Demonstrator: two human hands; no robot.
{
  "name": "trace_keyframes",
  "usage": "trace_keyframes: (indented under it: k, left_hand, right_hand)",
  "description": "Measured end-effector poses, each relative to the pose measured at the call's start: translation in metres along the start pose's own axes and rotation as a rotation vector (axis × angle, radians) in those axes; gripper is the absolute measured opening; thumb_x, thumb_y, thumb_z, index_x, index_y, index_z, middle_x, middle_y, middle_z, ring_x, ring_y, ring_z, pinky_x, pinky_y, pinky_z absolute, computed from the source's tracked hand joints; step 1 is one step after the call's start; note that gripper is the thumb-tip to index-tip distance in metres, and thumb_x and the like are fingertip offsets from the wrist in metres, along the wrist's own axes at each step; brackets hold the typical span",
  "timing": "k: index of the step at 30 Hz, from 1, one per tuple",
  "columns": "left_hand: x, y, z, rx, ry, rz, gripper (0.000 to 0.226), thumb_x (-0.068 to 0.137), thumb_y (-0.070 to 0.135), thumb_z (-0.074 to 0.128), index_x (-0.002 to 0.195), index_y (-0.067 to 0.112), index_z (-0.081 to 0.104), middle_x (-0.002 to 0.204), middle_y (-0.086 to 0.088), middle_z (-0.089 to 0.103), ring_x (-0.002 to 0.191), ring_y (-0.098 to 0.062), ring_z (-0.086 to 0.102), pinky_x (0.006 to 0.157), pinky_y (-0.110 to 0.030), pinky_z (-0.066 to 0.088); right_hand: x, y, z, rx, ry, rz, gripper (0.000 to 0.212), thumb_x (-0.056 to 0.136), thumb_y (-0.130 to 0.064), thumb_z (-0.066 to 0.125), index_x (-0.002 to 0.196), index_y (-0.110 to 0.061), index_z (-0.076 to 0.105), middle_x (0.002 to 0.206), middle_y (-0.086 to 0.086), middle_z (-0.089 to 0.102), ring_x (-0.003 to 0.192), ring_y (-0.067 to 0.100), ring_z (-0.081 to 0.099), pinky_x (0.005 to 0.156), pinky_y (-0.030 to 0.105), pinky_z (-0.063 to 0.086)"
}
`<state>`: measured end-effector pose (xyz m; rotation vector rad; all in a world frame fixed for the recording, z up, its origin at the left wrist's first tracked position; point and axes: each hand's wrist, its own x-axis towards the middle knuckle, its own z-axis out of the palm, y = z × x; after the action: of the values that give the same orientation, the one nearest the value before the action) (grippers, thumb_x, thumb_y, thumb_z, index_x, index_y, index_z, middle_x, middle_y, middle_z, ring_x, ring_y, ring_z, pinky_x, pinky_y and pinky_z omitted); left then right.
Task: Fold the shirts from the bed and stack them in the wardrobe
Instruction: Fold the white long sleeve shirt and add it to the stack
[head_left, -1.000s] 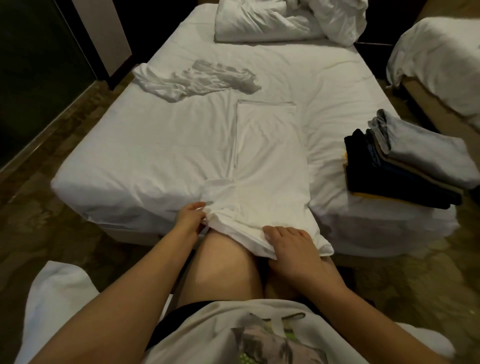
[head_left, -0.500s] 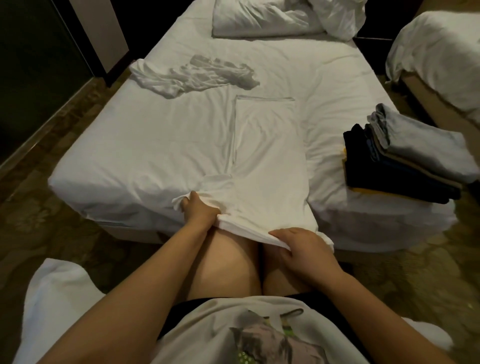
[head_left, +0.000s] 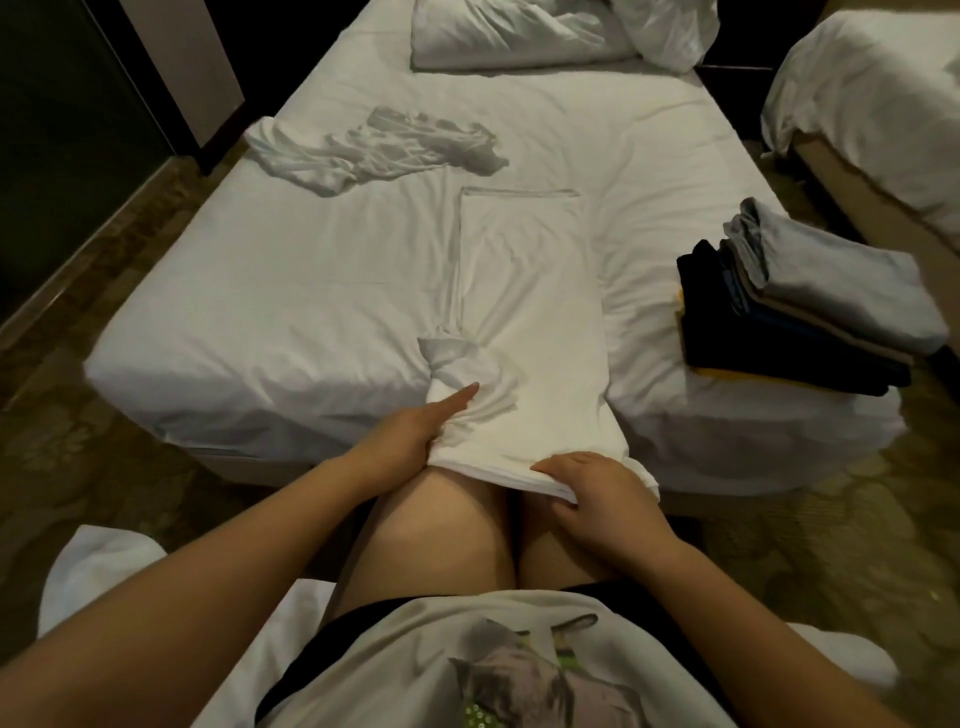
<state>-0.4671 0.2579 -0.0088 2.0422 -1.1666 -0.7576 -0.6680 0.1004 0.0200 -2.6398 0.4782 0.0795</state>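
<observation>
Head view: your left hand (head_left: 415, 434) and right hand (head_left: 602, 501) grip a half-folded shirt (head_left: 530, 312) at the near edge of the bed (head_left: 311, 291); folded stack (head_left: 810, 306) done, crumpled shirt (head_left: 384, 145) waiting.

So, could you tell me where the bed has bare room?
Bare sheet lies left of the half-folded white shirt, nearer than the crumpled white shirt. A narrower strip separates it from the dark and grey folded stack crowding the right corner.

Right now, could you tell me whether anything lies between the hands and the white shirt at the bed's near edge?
Nothing visible does. The left hand and right hand both grip the white shirt at its near edge. The crumpled shirt and the stack of folded clothes lie apart from it.
</observation>
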Motion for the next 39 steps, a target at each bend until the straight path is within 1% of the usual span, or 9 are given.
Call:
trace_keyframes:
  k: [5, 12, 18, 24, 26, 28, 32, 37, 39]
  left_hand:
    - [0.01, 0.006, -0.001, -0.106, 0.248, -0.132, 0.057, 0.085, -0.005, 0.052, 0.134, 0.024, 0.048, 0.124, 0.001, 0.057, 0.116, -0.017, 0.055, 0.092, -0.008, 0.039]
    - [0.058, 0.041, 0.001, 0.552, 0.138, -0.345, 0.084, 0.075, 0.069, 0.054, 0.139, 0.019, 0.035, 0.137, -0.009, 0.04, 0.12, -0.03, 0.045, 0.095, -0.04, 0.041]
    - [0.072, 0.034, 0.016, 0.524, 0.085, -0.459, 0.05, 0.092, 0.041, 0.047, 0.132, 0.011, 0.044, 0.135, -0.013, 0.046, 0.119, -0.031, 0.049, 0.098, -0.038, 0.041]
    - [0.07, 0.031, -0.01, -0.331, 0.517, -0.675, 0.05, 0.101, 0.036, 0.03, 0.128, -0.001, 0.05, 0.129, -0.022, 0.054, 0.116, -0.037, 0.053, 0.098, -0.04, 0.044]
    - [0.066, 0.034, -0.016, -0.336, 0.629, -0.639, 0.053, 0.101, 0.038, 0.031, 0.132, -0.002, 0.046, 0.132, -0.023, 0.051, 0.121, -0.036, 0.049, 0.102, -0.039, 0.039]
    - [0.054, 0.043, -0.012, -0.109, 0.517, -0.46, 0.049, 0.1, 0.035, 0.034, 0.137, 0.003, 0.041, 0.135, -0.02, 0.049, 0.124, -0.034, 0.047, 0.102, -0.037, 0.038]
    - [0.052, 0.037, 0.007, 0.487, -0.141, -0.213, 0.041, 0.098, 0.031, 0.04, 0.14, 0.03, 0.041, 0.152, -0.001, 0.03, 0.14, -0.024, 0.022, 0.111, -0.043, 0.024]
    - [0.048, 0.026, -0.006, 0.38, -0.184, -0.093, 0.036, 0.096, 0.021, 0.047, 0.13, 0.026, 0.054, 0.144, -0.008, 0.043, 0.133, -0.024, 0.037, 0.107, -0.033, 0.03]
    - [0.041, 0.018, -0.01, 0.439, -0.243, -0.032, 0.045, 0.095, 0.043, 0.037, 0.137, 0.03, 0.045, 0.151, -0.003, 0.033, 0.14, -0.02, 0.026, 0.113, -0.031, 0.022]
  right_hand:
    - [0.001, 0.0, 0.0, 0.002, 0.001, -0.001, 0.032, 0.084, -0.026, 0.055, 0.115, -0.034, 0.06, 0.113, -0.012, 0.063, 0.106, 0.008, 0.053, 0.079, 0.017, 0.032]
    - [0.003, -0.002, -0.001, -0.002, -0.036, 0.004, 0.035, 0.087, -0.027, 0.052, 0.121, -0.033, 0.057, 0.12, -0.009, 0.06, 0.11, 0.01, 0.051, 0.088, 0.02, 0.035]
    - [0.003, 0.001, -0.001, 0.009, -0.044, 0.01, 0.034, 0.087, -0.025, 0.05, 0.119, -0.033, 0.057, 0.118, -0.01, 0.06, 0.109, 0.009, 0.05, 0.087, 0.021, 0.035]
    - [0.003, 0.001, -0.002, 0.033, -0.04, -0.007, 0.032, 0.089, -0.023, 0.046, 0.118, -0.031, 0.058, 0.118, -0.01, 0.06, 0.109, 0.008, 0.05, 0.085, 0.02, 0.034]
    - [0.003, 0.002, -0.001, 0.042, -0.038, -0.012, 0.031, 0.089, -0.024, 0.046, 0.117, -0.031, 0.058, 0.117, -0.01, 0.06, 0.109, 0.008, 0.05, 0.086, 0.021, 0.034]
    - [0.003, 0.001, 0.0, 0.055, -0.04, -0.01, 0.03, 0.089, -0.026, 0.047, 0.117, -0.031, 0.059, 0.116, -0.01, 0.061, 0.108, 0.008, 0.051, 0.088, 0.022, 0.035]
    - [0.004, 0.002, 0.003, 0.027, -0.047, -0.014, 0.034, 0.089, -0.03, 0.047, 0.122, -0.033, 0.056, 0.122, -0.011, 0.059, 0.114, 0.01, 0.05, 0.097, 0.026, 0.037]
    - [0.002, 0.002, -0.001, 0.007, -0.014, 0.0, 0.036, 0.087, -0.031, 0.05, 0.123, -0.033, 0.056, 0.123, -0.01, 0.059, 0.113, 0.01, 0.05, 0.097, 0.025, 0.036]
    - [0.001, 0.003, -0.006, -0.004, 0.031, 0.003, 0.039, 0.084, -0.03, 0.051, 0.123, -0.032, 0.057, 0.122, -0.008, 0.061, 0.113, 0.013, 0.052, 0.097, 0.026, 0.035]
